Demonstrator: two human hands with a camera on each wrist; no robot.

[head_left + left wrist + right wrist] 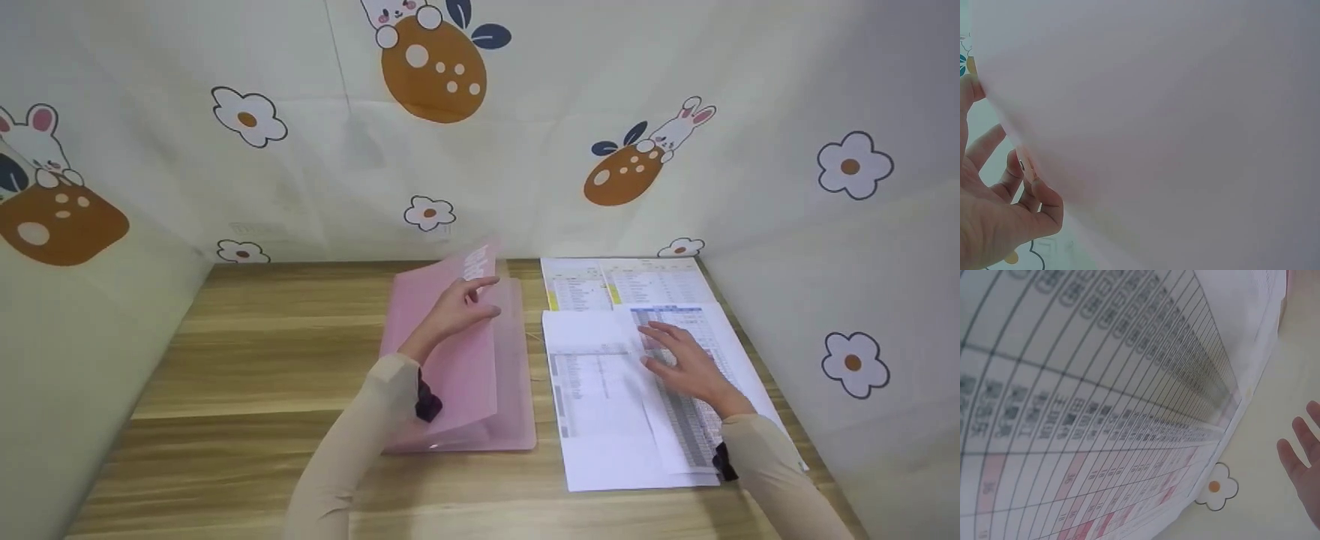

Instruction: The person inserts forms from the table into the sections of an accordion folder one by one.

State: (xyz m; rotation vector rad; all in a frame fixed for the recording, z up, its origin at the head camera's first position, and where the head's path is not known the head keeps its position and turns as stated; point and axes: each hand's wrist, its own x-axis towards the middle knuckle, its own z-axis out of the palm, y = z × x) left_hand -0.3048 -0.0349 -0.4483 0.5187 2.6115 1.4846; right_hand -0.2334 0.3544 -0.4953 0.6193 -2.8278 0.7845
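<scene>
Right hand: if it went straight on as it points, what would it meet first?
Probably the papers: the right hand points forward and leftward over them. Depth is unclear, so it might pass above them and meet the wall.

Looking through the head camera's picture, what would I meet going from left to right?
Brown, white-spotted fruit print on the left wall → pink translucent plastic folder → white printed paper sheets → lower white flower print on the right wall.
</scene>
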